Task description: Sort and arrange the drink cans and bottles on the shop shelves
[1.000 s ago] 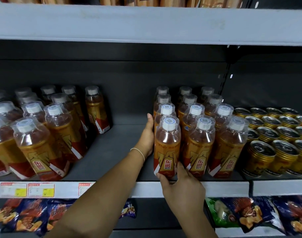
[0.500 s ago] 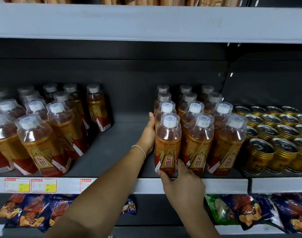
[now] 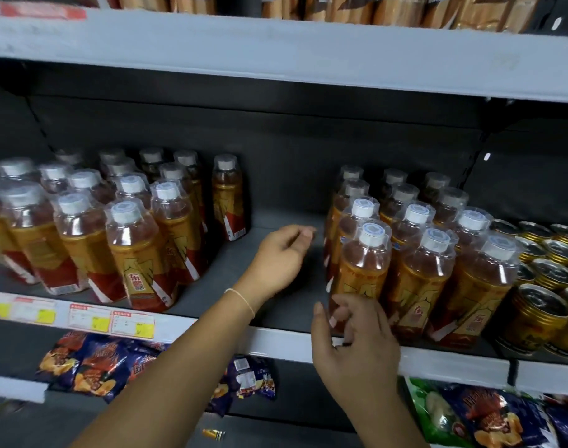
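Bottle [image 3: 363, 263] label reads 东鹏; tags [image 3: 132, 323] on the shelf [image 3: 276, 342] are illegible. The bottle stands at the shelf's front edge, with gold cans [image 3: 541, 305] further right. Left hand [image 3: 282, 257] is loosely curled and empty, now off the bottle's side. Right hand [image 3: 353, 344] is relaxed before the bottle's base, no longer cupping it; contact unclear.

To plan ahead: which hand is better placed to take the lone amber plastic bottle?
Probably left: the left hand hovers empty nearer the lone amber plastic bottle; the right hand is farther away.
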The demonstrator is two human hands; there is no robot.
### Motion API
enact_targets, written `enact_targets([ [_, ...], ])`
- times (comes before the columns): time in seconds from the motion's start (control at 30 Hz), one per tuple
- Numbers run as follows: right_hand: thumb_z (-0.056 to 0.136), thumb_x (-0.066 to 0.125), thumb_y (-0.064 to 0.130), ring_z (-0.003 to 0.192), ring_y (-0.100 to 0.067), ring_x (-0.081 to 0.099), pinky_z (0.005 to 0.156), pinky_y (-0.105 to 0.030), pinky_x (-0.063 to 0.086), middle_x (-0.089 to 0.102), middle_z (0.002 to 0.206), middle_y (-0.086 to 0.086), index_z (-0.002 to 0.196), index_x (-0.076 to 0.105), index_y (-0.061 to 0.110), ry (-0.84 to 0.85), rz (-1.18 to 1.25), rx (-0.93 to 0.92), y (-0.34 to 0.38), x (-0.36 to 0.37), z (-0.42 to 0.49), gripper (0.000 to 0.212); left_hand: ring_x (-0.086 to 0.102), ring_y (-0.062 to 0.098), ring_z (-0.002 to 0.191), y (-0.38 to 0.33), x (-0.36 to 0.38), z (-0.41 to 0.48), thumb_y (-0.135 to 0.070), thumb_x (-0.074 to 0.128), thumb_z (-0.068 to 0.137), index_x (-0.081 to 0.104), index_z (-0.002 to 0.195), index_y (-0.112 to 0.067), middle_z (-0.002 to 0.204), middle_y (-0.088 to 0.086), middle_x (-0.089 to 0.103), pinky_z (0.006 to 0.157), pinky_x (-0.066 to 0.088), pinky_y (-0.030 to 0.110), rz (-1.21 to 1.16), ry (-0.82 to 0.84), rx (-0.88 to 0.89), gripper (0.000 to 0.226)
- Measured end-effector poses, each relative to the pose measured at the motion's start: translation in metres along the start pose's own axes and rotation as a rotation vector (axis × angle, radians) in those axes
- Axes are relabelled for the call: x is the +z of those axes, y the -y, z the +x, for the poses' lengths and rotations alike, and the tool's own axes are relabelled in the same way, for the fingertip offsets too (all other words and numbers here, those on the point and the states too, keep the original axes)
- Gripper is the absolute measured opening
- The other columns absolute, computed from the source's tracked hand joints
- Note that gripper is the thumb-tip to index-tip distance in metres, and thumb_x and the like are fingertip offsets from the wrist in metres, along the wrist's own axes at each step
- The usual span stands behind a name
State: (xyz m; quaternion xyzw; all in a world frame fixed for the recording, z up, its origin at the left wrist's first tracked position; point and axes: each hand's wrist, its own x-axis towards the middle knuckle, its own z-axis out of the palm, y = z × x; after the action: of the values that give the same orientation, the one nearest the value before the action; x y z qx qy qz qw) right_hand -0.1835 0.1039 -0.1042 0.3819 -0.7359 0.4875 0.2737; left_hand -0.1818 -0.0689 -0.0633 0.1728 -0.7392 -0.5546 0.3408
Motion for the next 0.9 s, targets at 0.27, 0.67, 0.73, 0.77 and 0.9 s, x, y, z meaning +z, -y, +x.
enact_targets([
  [0.27,0.082,0.072,0.027,0.083,-0.021,0.065,0.067,-0.033,0.053,0.068,0.104,0.000,0.120,0.064,0.015,0.432,0.117,-0.084,0.086,0.090,0.016,0.041,0.064,0.006,0.085,-0.051,-0.143,-0.063,-0.018,0.057,0.093,0.073,0.102,-0.007,0.093,0.001,0.073,0.079,0.047,0.016,0.553,-0.270,0.420,0.022],
  [0.67,0.067,0.064,0.071,0.114,-0.011,0.058,0.090,-0.034,0.054,0.050,0.133,0.012,0.146,0.034,0.041,0.555,0.282,0.051,0.146,0.175,0.015,0.090,0.053,0.015,0.128,-0.031,-0.250,-0.080,-0.012,0.063,0.090,0.064,0.126,-0.005,0.136,0.006,0.058,0.106,0.042,0.023,0.654,-0.250,0.579,0.036],
  [0.73,0.064,0.064,0.071,0.114,-0.010,0.057,0.092,-0.037,0.054,0.051,0.133,0.012,0.144,0.035,0.042,0.557,0.284,0.101,0.148,0.180,0.015,0.090,0.049,0.015,0.131,-0.021,-0.255,-0.082,-0.013,0.063,0.091,0.057,0.134,-0.006,0.145,0.004,0.049,0.106,0.042,0.025,0.623,-0.204,0.546,0.044],
  [0.77,0.064,0.065,0.069,0.112,-0.010,0.059,0.092,-0.039,0.055,0.053,0.130,0.011,0.142,0.039,0.042,0.549,0.303,0.127,0.148,0.181,0.014,0.087,0.051,0.017,0.128,-0.017,-0.257,-0.083,-0.014,0.063,0.092,0.054,0.137,-0.007,0.147,0.004,0.046,0.104,0.045,0.027,0.607,-0.188,0.531,0.047],
  [0.9,0.066,0.075,0.054,0.110,-0.003,0.058,0.093,-0.037,0.055,0.055,0.124,0.018,0.130,0.048,0.043,0.485,0.414,0.212,0.145,0.183,0.009,0.070,0.051,0.008,0.121,-0.005,-0.257,-0.089,-0.017,0.060,0.093,0.052,0.137,-0.008,0.139,0.002,0.049,0.097,0.046,0.024,0.531,-0.224,0.466,0.046],
])
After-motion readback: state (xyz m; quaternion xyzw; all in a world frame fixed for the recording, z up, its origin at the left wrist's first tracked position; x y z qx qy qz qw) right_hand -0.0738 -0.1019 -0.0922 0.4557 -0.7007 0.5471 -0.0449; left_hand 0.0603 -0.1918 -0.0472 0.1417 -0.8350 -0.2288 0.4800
